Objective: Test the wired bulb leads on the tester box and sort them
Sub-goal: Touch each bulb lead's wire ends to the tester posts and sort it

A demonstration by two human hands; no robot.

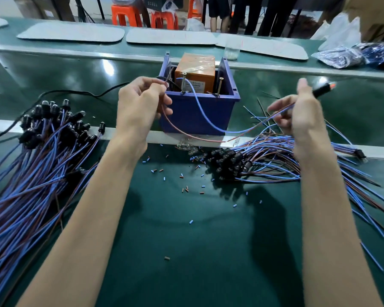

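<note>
There are two hands, one tester box, two metal posts on it, one lead in the hands, and two heaps of leads on the green table [186, 251]. The leads in the heaps are too many to count.

The tester box [197, 114], a blue bin with an orange unit inside, stands at 12 o'clock of the table, between the two hands. The left post [183, 83] and the right post [220, 87] stand upright at its near rim.

The left hand [140, 107], at 9 o'clock from the box, pinches the end of the brown wire [186, 135] between thumb and forefinger, just beside the left wall of the box. The right hand [302, 118], at 3 o'clock from the box, has its fingers curled around the black bulb holder [320, 90] and both wires. The blue wire [200, 109] runs from this hand in a loose curve up to the left post.

The bulb tip points to 2 o'clock and glows orange-red.

One heap [42, 156] lies at 8 o'clock from the box, the other heap [264, 161] at 4 o'clock, under the right hand. Many small blue and brown wire bits [186, 189] lie scattered at 6 o'clock.
</note>
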